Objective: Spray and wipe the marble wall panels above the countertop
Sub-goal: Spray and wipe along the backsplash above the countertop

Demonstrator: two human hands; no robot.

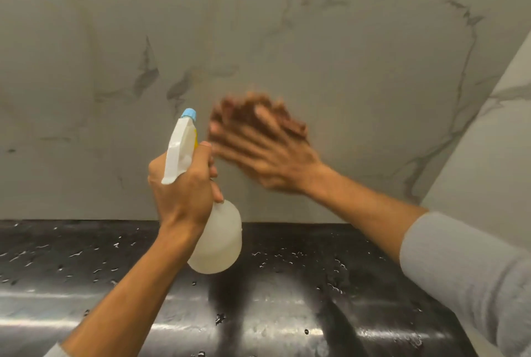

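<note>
The left hand (pixel 184 193) grips a white spray bottle (pixel 217 241) by its neck, nozzle aimed at the marble wall panel (pixel 287 26) behind the bottle, likely ready to mist. Just right of the bottle, the right hand (pixel 267 152), fingers spread, presses the panel, blurred, probably wiping; any cloth is unclear.

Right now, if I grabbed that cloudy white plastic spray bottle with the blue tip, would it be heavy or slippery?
Probably light: the left hand holds the translucent white plastic spray bottle up by its neck. Maybe slippery, since drops cover the glossy black countertop. Its round body might roll if laid down.
</note>
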